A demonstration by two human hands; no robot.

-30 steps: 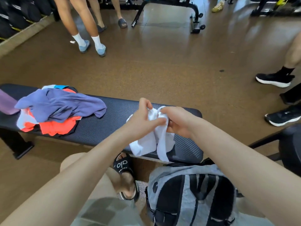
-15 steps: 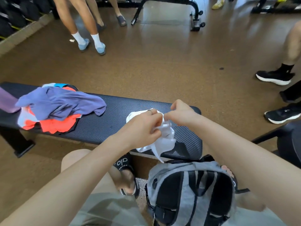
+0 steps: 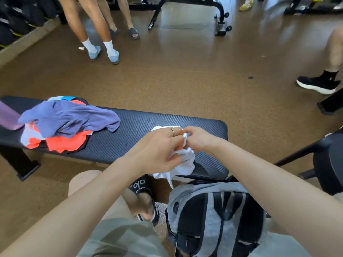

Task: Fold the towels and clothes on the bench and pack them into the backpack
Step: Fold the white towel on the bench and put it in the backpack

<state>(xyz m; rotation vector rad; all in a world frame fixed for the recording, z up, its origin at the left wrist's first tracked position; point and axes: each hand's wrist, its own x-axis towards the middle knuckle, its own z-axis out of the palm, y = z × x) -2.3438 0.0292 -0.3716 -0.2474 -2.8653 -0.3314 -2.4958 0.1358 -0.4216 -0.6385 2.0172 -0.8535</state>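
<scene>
In the head view, the left hand (image 3: 159, 149) and right hand (image 3: 199, 139) meet at centre frame, each grip closed on a bunched white cloth (image 3: 182, 163) above the right end of the black surface (image 3: 130, 134). A purple garment (image 3: 74, 119) tops an orange one (image 3: 65, 143) at left. The grey backpack (image 3: 213, 216) sits at lower centre.

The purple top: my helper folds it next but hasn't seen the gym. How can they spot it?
Find the long black padded bench. On its left end lies a clothes heap; the crumpled purple top drapes over it, above the bright orange garment.
</scene>
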